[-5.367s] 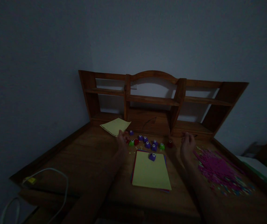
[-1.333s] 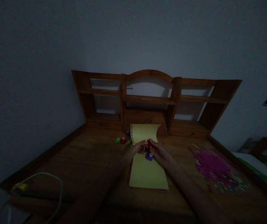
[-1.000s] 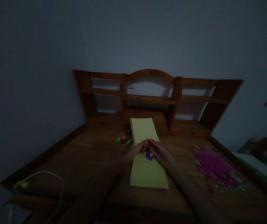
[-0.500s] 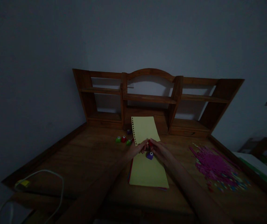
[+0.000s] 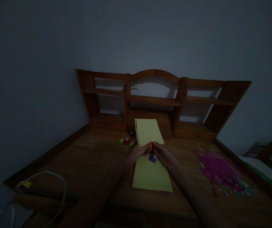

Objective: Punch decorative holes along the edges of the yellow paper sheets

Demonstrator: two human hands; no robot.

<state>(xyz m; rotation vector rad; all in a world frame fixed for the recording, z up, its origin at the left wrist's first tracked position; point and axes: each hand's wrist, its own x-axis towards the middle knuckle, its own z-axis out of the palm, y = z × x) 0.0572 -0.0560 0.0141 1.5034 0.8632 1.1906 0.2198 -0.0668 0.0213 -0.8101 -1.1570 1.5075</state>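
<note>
Over the desk my two hands meet at the near edge of a pale yellow sheet [image 5: 147,129]. A row of small punched holes runs down the sheet's left side. My left hand [image 5: 141,153] is closed at that edge, its fingertips on the paper. In my right hand [image 5: 163,152] is a small red craft punch [image 5: 153,146], partly hidden by the fingers. Just below the hands a purple craft punch [image 5: 153,158] with a white button rests on a stack of yellow paper [image 5: 152,177]. Other coloured sheets peek out under the stack.
Left of the sheet stand green [image 5: 121,141] and red [image 5: 126,141] punches, another green one [image 5: 132,144] and a dark purple one [image 5: 132,133]. Pink paper strips [image 5: 218,167] lie heaped at right with small coloured pieces. A wooden shelf unit [image 5: 153,100] backs the desk; a white cable [image 5: 63,190] hangs front left.
The view has shifted very slightly. Both hands keep almost the same pose at the sheet's edge, and the punches on the desk stay where they were.
</note>
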